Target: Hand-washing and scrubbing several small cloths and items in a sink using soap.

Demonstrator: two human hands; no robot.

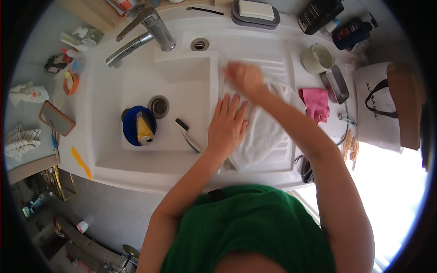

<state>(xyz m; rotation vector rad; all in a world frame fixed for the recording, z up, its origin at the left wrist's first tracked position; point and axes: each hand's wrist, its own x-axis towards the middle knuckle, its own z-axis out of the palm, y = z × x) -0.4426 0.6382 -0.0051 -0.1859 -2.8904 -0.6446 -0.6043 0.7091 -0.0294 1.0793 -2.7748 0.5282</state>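
Observation:
A crumpled white cloth (pixel 259 143) lies over the ribbed washboard (pixel 284 157) on the right side of the white sink. My left hand (pixel 228 119) rests flat on the cloth's left part, its fingers stretched out. Above the upper end of the cloth, my right hand (pixel 246 81) is smeared by motion. It looks curled, but whether anything is in its fingers does not show. In the basin, left of my left hand, lies a brush (pixel 186 135) with dark bristles and a pale handle.
A blue bowl (pixel 129 136) holding a yellow can (pixel 144 131) sits in the basin by the drain (pixel 159 106). The faucet (pixel 159 34) stands behind. Right of the cloth lie a pink cloth (pixel 315 103), a pale cup (pixel 316 59) and a white bag (pixel 375 102).

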